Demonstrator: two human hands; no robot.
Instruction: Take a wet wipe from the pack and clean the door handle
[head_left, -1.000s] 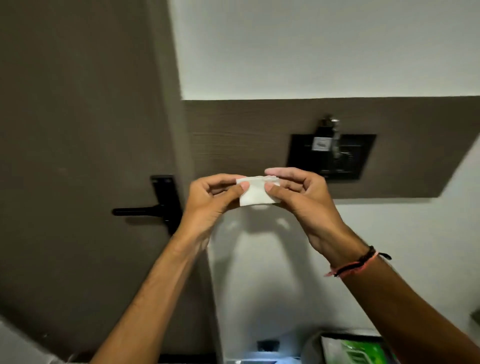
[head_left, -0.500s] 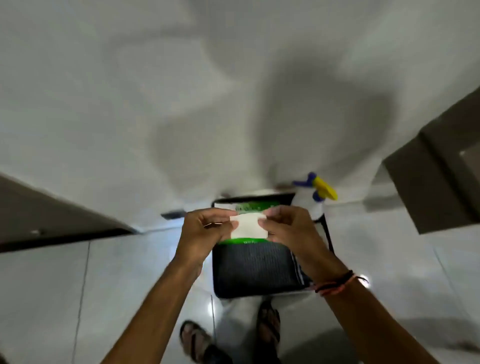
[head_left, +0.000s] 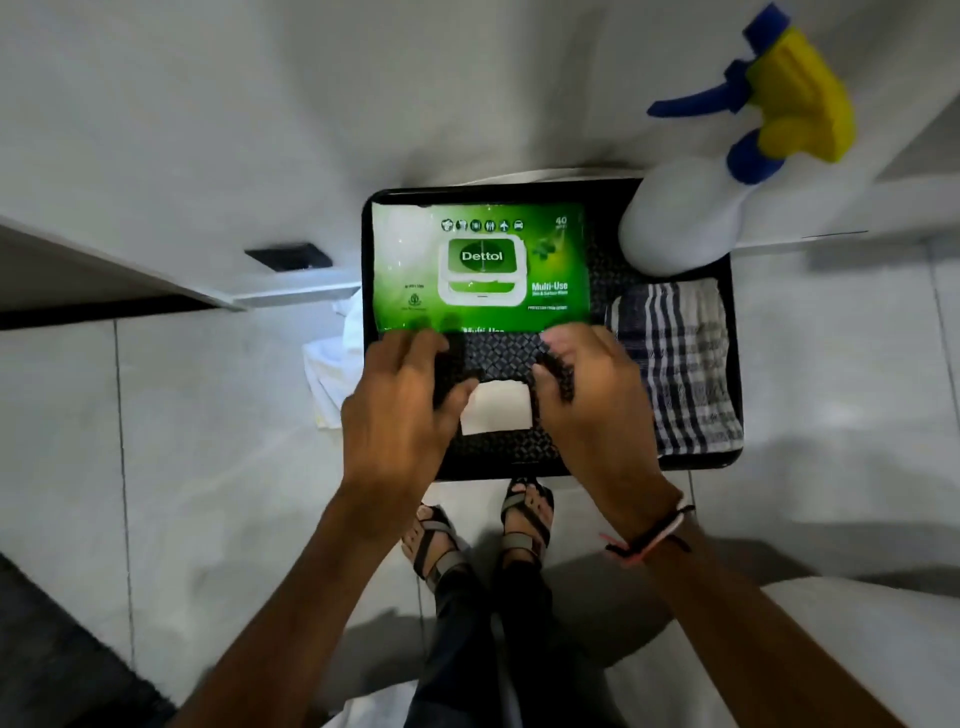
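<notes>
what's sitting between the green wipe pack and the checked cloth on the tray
Nothing. In the head view only bare woven mat shows between the wipe pack and the checked cloth; the spray bottle stands farther back.

- We saw bare woven mat on the tray (head_left: 724, 462) between the wipe pack (head_left: 480, 267) and our hands.
- A spray bottle (head_left: 691, 218) and checked cloth (head_left: 675, 364) crowded the right side.
</notes>
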